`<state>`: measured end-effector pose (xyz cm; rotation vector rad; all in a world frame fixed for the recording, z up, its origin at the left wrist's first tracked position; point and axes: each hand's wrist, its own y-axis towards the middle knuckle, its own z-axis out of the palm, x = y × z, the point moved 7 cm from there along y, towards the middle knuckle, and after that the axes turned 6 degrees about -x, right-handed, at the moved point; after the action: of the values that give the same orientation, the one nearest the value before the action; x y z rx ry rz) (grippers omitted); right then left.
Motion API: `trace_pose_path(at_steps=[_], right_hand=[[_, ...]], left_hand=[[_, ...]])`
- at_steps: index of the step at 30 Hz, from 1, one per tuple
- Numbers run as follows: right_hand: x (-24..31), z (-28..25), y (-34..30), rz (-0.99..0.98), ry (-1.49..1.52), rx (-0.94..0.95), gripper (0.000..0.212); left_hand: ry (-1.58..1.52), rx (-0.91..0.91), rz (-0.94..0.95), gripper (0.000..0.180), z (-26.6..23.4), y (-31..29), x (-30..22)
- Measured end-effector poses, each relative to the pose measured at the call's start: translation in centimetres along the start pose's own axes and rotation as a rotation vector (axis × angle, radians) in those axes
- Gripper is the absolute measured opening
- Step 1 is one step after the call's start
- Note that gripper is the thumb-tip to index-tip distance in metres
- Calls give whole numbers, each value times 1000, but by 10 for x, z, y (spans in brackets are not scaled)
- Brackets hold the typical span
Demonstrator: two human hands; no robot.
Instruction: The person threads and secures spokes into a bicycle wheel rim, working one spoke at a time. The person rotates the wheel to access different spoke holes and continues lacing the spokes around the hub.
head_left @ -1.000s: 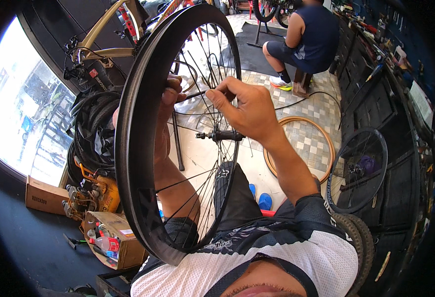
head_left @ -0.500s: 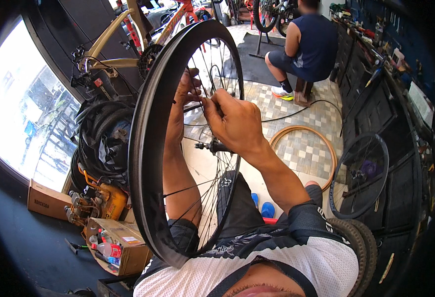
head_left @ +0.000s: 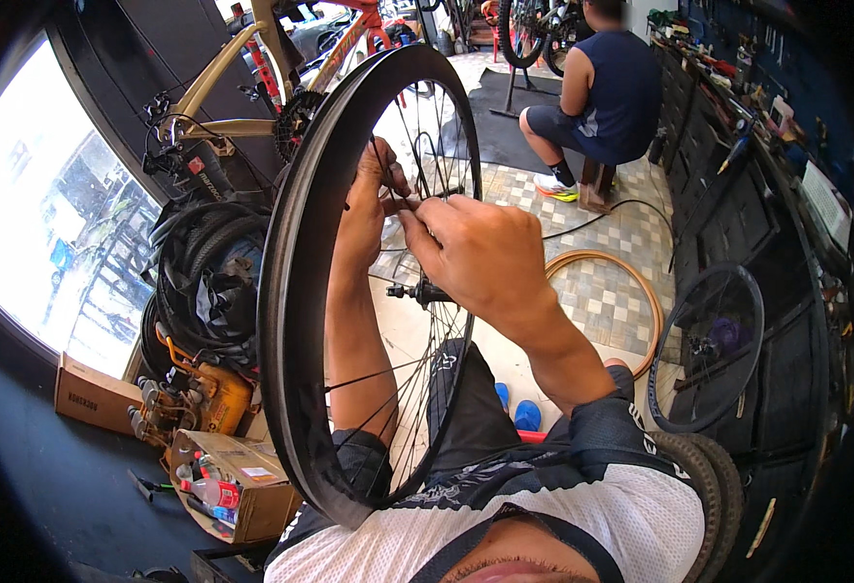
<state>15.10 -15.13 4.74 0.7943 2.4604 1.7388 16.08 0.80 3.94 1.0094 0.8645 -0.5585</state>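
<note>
Working close together beyond the hub (head_left: 427, 292), left hand (head_left: 361, 222) and right hand (head_left: 487, 245) show narrowed fingers; item pinched cannot be confirmed. The wheel (head_left: 301, 243) stands upright, near left; light pressure suits its spokes (head_left: 361, 379).

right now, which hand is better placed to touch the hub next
Probably the right hand: in view it overlaps part of the hub, while the left hand appears farther off.
</note>
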Motion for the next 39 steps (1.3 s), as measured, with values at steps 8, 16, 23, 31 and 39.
trace_pose_path(at_steps=[8,16,23,31,39], right_hand=[[-64,-3,63,214,311,-116,35],[-74,34,83,212,592,-45,29],[-62,19,71,303,683,-9,21],[-89,-23,26,349,948,-206,15],[-146,-82,-60,487,920,-354,13]], left_hand=[[81,103,-164,32,-5,26,19],[163,234,-217,37,9,39,21],[110,64,-70,35,-18,33,32],[172,68,-198,47,-68,-15,103],[52,312,-352,51,-76,-57,138]])
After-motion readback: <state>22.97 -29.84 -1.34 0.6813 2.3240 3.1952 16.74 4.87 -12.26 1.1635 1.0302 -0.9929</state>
